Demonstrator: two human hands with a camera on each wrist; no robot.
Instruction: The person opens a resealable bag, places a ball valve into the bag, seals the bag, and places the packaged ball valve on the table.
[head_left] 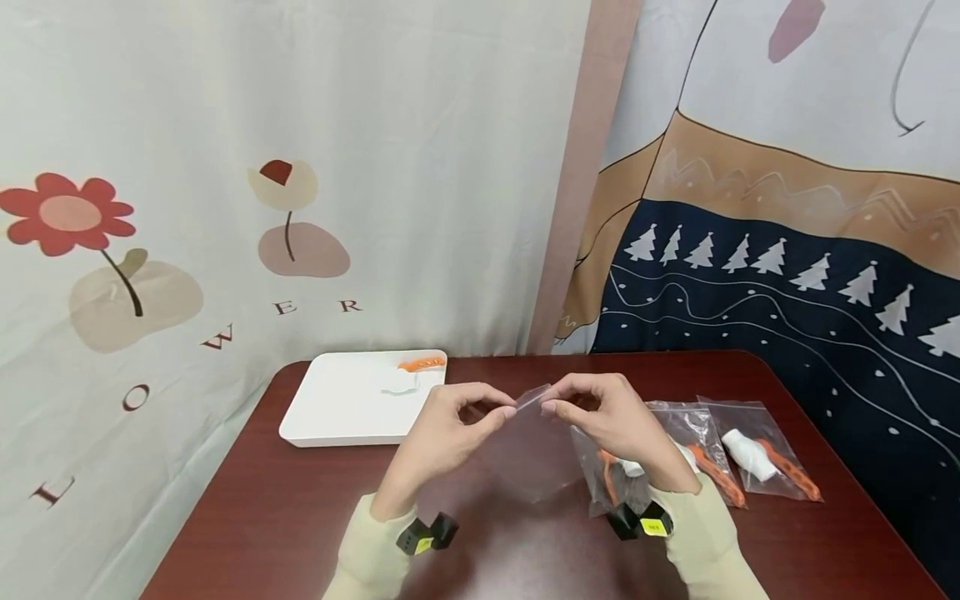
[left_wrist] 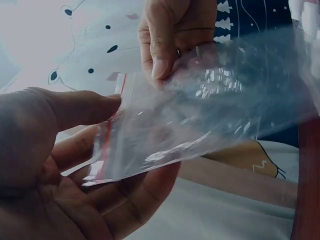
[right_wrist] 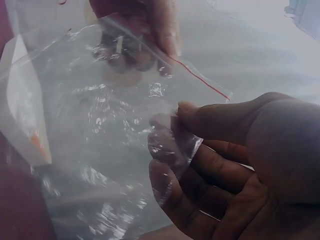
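Note:
Between my two hands hangs a clear zip bag (left_wrist: pixel 200 115) with a red line along its top edge; nothing shows inside it. My left hand (head_left: pixel 450 429) pinches the bag near the red-lined edge between thumb and fingers. The right hand (head_left: pixel 618 421) pinches another edge of the bag, thumb on one face, as the right wrist view shows. Both hands are raised above the dark red table (head_left: pixel 247 525).
At the back left a white tray (head_left: pixel 337 404) bears an orange strip-like piece (head_left: pixel 422 364) and a white piece (head_left: pixel 400 382). On the right lie several clear bags, one with a white roll (head_left: pixel 748 454) and an orange piece (head_left: pixel 789 470). Curtains hang behind the table.

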